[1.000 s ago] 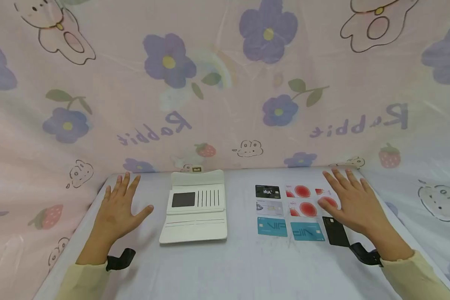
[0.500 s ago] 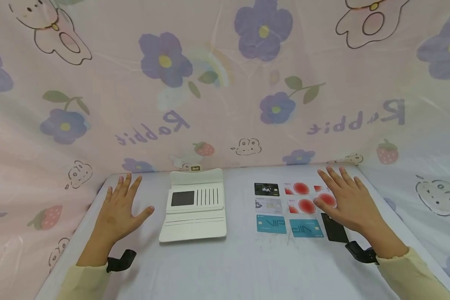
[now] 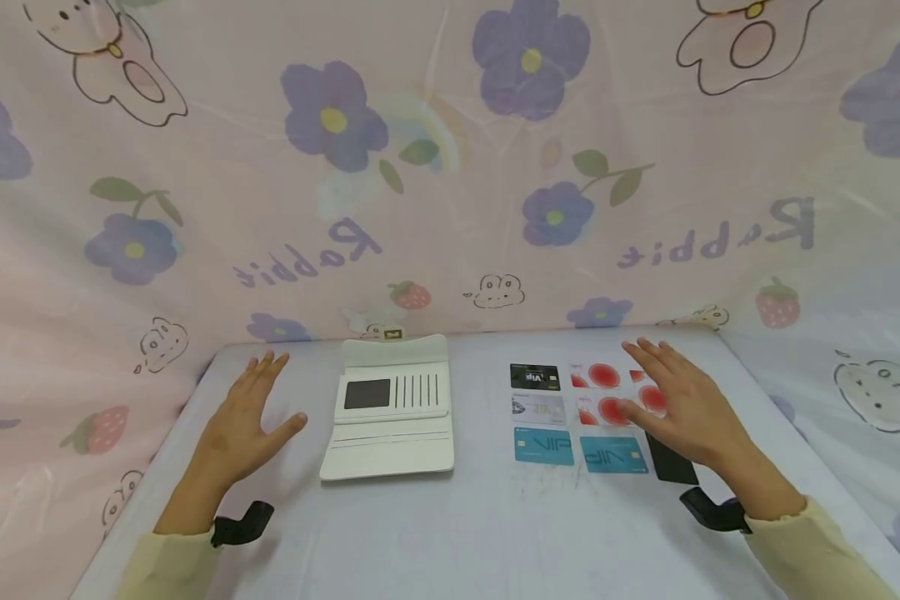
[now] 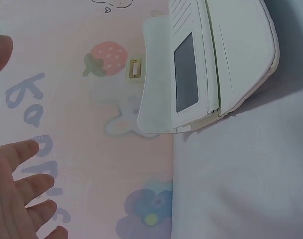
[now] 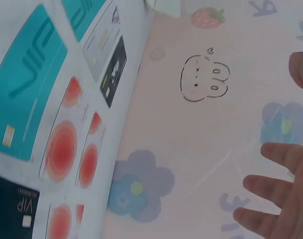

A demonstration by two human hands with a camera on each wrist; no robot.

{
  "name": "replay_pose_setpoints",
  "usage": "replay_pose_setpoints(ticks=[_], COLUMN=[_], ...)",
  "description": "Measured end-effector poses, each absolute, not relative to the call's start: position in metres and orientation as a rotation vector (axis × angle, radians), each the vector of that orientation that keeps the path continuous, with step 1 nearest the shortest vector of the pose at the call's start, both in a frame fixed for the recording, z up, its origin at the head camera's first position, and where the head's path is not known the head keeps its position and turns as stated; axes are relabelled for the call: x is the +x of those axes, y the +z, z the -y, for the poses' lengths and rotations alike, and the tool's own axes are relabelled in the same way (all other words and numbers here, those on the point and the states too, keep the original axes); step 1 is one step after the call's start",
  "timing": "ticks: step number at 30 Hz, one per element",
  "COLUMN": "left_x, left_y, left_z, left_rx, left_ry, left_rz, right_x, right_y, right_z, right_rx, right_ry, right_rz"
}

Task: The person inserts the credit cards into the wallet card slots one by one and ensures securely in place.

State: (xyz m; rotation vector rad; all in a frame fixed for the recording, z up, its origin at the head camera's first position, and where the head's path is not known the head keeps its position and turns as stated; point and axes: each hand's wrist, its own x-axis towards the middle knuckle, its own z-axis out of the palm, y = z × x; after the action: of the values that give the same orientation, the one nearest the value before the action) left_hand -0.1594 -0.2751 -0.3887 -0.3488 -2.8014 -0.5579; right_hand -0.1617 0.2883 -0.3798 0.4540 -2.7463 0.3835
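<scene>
An opened white wallet [image 3: 393, 454] lies flat on the table, its dark window and card slots facing up; the left wrist view shows the wallet [image 4: 246, 55] too. My left hand [image 3: 232, 437], fingers extended and thumb out, hovers left of it, holding nothing. Several cards lie in rows on the right, among them a blue card [image 3: 543, 446], a black card [image 3: 535, 377] and a red-and-white card [image 3: 596, 375]. Above the rightmost ones hovers my right hand [image 3: 693, 412], empty with fingers extended, partly hiding a dark card [image 3: 673, 463].
The table [image 3: 450, 542] has a white cover. A pink curtain [image 3: 450, 200] with flowers and rabbits hangs behind and at both sides. Black straps with small cameras sit on both wrists. The wallet's clasp tab [image 3: 393, 334] points at the curtain.
My right hand has moved slightly left, covering more of the dark card. The fingers of both hands are closer together than before. Wallet and cards stay in place.
</scene>
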Motion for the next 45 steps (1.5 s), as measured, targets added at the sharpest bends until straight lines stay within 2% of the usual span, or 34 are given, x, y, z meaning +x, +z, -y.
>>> replay_pose_setpoints(ticks=[15, 24, 45], left_x=[-0.154, -0.15, -0.151], left_y=[-0.4, -0.411, -0.438], left_z=[0.277, 0.275, 0.268], left_rx=[-0.315, -0.331, -0.345], left_ry=[-0.744, -0.798, -0.888], left_rz=[2.845, 2.868, 2.917], right_x=[-0.157, -0.158, -0.166], right_y=[-0.384, -0.394, -0.414], right_z=[-0.267, -0.261, -0.249], right_rx=[0.398, 0.481, 0.474], right_ry=[0.795, 0.803, 0.86], right_rz=[2.796, 2.771, 2.872])
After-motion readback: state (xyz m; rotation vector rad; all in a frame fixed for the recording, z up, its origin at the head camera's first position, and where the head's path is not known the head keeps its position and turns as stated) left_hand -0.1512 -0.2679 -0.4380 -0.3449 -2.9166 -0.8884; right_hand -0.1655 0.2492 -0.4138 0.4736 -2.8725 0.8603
